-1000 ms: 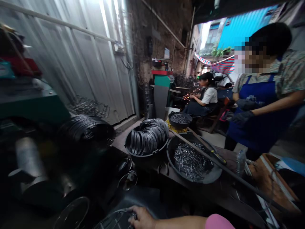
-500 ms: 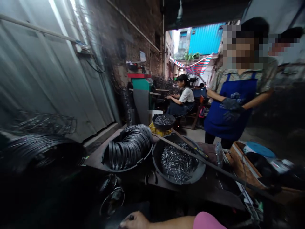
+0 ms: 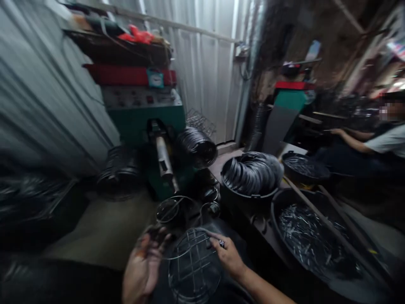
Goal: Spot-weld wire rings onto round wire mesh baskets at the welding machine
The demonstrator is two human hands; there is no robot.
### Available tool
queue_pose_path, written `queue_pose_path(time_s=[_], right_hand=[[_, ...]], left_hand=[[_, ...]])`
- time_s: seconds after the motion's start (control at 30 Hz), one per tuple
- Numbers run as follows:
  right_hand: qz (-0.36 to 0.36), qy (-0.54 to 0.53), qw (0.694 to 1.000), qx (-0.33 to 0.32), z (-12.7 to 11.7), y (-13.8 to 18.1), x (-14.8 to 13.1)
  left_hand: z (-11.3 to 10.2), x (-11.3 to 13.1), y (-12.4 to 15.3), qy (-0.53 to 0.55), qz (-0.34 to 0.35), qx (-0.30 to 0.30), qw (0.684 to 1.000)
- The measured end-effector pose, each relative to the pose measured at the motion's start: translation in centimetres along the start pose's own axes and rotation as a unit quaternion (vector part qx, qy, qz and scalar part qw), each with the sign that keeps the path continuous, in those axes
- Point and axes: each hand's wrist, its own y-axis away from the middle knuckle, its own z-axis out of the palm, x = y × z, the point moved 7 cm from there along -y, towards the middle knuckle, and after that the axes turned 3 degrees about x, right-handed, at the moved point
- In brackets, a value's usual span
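Note:
A round wire rack with a crossed grid lies over dark cloth on my lap in the head view. My right hand is closed at its upper right rim, thumb and fingers pinching the wire; a dark ring sits on one finger. To the left of the rack, my left hand is raised with its palm turned up and its dirty fingers apart. A thin wire hoop passes close to those fingers; blur hides whether they touch it. Beyond the hands, another wire hoop rests near the machine's foot.
A green machine with a projecting arm stands ahead. Right of it are a coil of wire rings, a basin of rings and a basin of short metal rods, crossed by a long bar. A seated person is at far right.
The view has swung left, bringing the machine and both my hands into sight. My right hand now grips the wire rack. The standing person in the blue apron is out of view.

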Motion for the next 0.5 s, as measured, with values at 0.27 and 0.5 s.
queue_pose_path(time_s=[0.27,0.5], right_hand=[[0.010,-0.012,0.999,0.044,0.3,0.8,-0.3],[-0.037,0.095,0.994,0.044,-0.5,-1.1,0.4]], left_hand=[[2.2,-3.8,4.1,0.139,-0.100,-0.005,0.985],[-1.9,-3.2,3.7,-0.059,-0.100,-0.042,0.992]])
